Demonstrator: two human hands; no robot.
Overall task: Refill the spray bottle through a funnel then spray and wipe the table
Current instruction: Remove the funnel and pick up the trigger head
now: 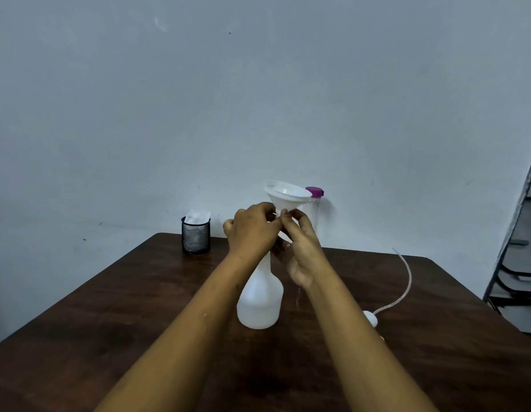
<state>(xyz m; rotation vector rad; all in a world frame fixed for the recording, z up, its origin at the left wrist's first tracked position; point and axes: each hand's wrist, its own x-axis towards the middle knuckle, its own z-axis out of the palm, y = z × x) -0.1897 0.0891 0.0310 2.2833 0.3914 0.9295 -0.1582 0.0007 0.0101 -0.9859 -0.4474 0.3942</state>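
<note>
A white spray bottle (259, 301) stands upright in the middle of the dark wooden table (139, 307), its top off. A white funnel (286, 196) is tilted above the bottle's neck. My left hand (252, 230) curls around the neck of the bottle, which it hides. My right hand (302, 248) pinches the funnel's stem with thumb and forefinger. The spray head (371, 318) with its long clear tube (405, 281) lies on the table to the right, partly behind my right forearm. A clear bottle with a purple cap (315, 193) stands behind the funnel.
A black mesh cup (195, 236) holding white cloth or paper stands at the table's back left edge. A blue-grey wall rises right behind the table. A dark metal rack (520, 263) stands off the table's right side.
</note>
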